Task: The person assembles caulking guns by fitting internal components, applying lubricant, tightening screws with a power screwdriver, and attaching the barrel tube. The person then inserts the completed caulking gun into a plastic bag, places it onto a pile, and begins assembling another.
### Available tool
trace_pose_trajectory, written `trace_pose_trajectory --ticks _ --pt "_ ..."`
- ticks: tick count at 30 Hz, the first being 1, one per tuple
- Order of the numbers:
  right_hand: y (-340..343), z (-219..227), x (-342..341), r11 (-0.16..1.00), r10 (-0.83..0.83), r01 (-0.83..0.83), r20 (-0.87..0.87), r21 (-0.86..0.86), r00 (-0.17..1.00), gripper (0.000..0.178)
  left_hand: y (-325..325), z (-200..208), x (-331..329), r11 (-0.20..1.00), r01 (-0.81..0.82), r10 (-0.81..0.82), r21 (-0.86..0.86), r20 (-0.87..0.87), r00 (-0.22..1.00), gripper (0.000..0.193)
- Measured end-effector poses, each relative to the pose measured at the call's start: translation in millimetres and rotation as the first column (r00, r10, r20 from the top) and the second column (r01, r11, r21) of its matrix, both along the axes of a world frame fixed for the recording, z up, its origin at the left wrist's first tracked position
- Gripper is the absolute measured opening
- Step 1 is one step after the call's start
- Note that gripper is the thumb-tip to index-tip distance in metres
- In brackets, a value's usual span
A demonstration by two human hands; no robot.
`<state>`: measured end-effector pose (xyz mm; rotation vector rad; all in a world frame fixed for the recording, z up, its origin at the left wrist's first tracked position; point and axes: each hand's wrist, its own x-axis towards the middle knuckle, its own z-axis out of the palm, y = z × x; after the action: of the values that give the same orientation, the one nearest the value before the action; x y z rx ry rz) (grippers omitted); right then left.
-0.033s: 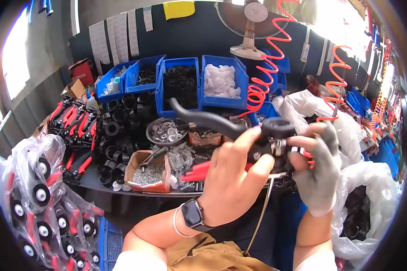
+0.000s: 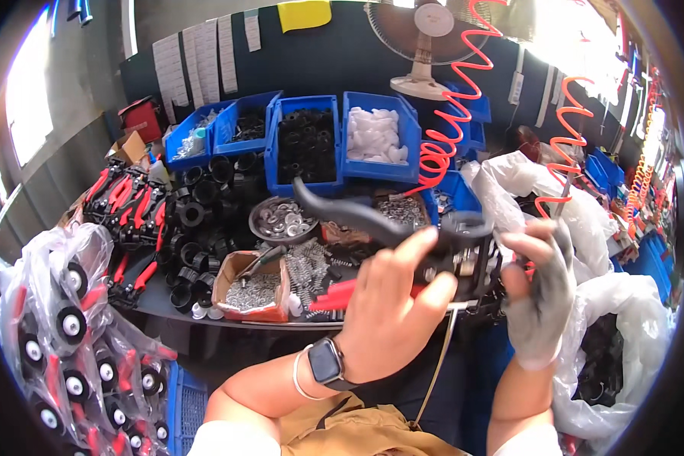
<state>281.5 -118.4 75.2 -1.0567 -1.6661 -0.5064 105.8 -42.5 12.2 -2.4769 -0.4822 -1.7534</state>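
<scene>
I see the left hand gripping a black tool by its body — long curved handle pointing away left — above the near edge of the bench. The gloved right hand is half-curled just beside it; I can't tell whether it grips anything.

Between the fingers of the left hand and right hand, a black tool is blocking passage. Beyond them, blue bins are standing; rightward, plastic bags are crowding. Below, room is lying around a thin rod.
</scene>
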Motion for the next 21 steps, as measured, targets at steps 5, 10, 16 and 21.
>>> trace_pose_trajectory --ticks 5,10,16,21 --pt "-24.6 -123.3 -14.0 0.643 0.143 -0.584 -0.672 -0.495 0.726 0.035 -26.1 -53.1 -14.2 0.977 -0.119 0.113 -0.179 -0.046 0.993 0.029" --pt "-26.6 -94.6 -46.3 0.415 0.224 -0.846 -0.863 -0.335 0.452 0.028 -40.3 -9.6 -61.5 1.000 0.016 -0.017 -0.025 -0.039 0.999 0.049" --pt "12.7 -138.3 -48.5 0.452 0.454 -0.830 -0.716 -0.328 0.530 0.045 -55.1 -0.5 -130.4 0.675 0.541 -0.703 -0.501 -0.216 0.678 0.036" --pt "11.0 -243.7 -66.9 0.434 0.440 -0.830 -0.721 -0.350 0.535 0.052 -90.4 -107.9 -116.6 0.721 0.443 -0.561 -0.532 -0.075 0.824 0.042"
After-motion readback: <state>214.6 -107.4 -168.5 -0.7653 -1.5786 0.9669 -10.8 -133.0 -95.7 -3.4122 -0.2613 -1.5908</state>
